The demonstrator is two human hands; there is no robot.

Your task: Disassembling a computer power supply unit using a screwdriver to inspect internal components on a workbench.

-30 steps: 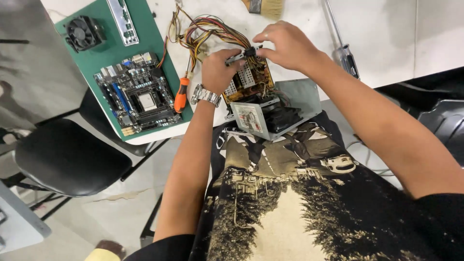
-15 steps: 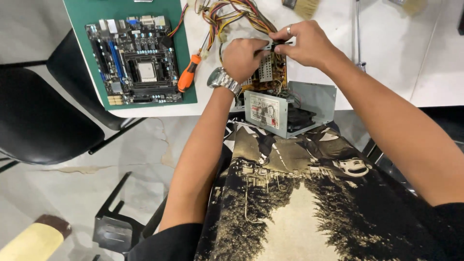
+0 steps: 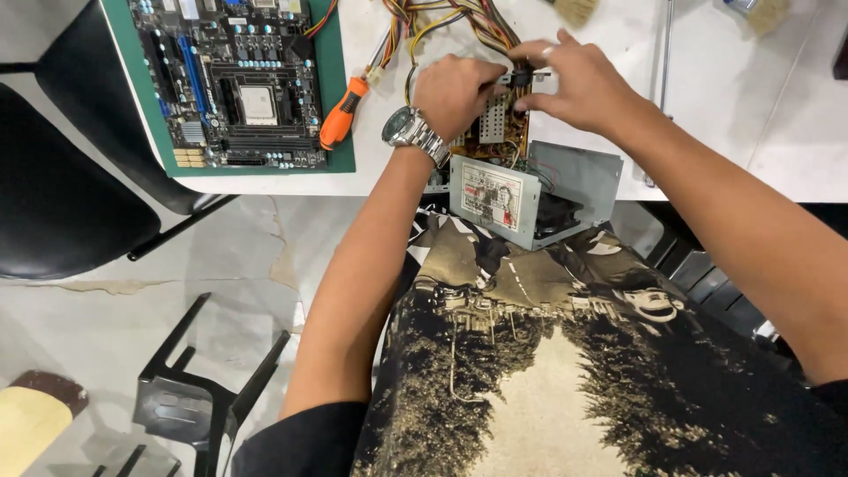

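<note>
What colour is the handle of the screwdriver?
Orange, on the screwdriver beside the green mat, head view.

The person wears a black short-sleeved T-shirt (image 3: 565, 371) with a large print across the front in pale tan and cream tones, showing what looks like buildings, dark tree shapes and a light path running down the middle. The sleeves end above the elbows, leaving both forearms bare. On the left wrist sits a silver metal wristwatch (image 3: 402, 128) with a round dark dial and a linked steel bracelet. The left hand (image 3: 455, 88) and the right hand (image 3: 574, 84) are bare, without gloves. A narrow pale ring (image 3: 548, 51) shows on one of the right hand's fingers.
</note>
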